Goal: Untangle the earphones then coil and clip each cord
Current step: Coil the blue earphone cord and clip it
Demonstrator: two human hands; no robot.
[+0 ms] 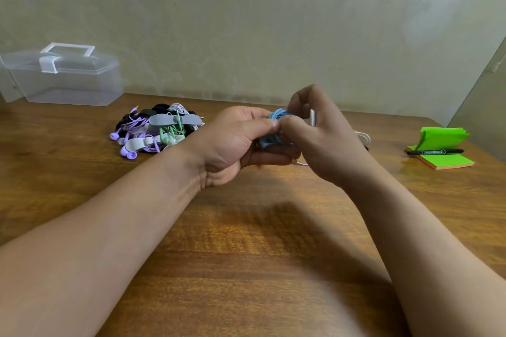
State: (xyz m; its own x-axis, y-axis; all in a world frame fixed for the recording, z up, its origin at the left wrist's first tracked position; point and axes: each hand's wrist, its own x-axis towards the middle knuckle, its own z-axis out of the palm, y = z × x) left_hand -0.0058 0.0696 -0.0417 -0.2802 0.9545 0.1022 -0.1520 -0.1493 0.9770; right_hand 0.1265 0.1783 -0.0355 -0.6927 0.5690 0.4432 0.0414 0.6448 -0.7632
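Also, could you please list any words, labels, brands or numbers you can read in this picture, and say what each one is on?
Nothing here can be read.
Black marker on the green sticky notes: a printed label along the barrel, too small and blurred to read.
Clear plastic box, earphone pile, blue cord: no text visible.

1. The blue cord (276, 128) is bunched into a small coil, pinched between my left hand (232, 142) and my right hand (315, 139).
2. The heap of earphones (153, 131), purple, green, black and white, lies to its left, with grey clips (161, 119) on top.
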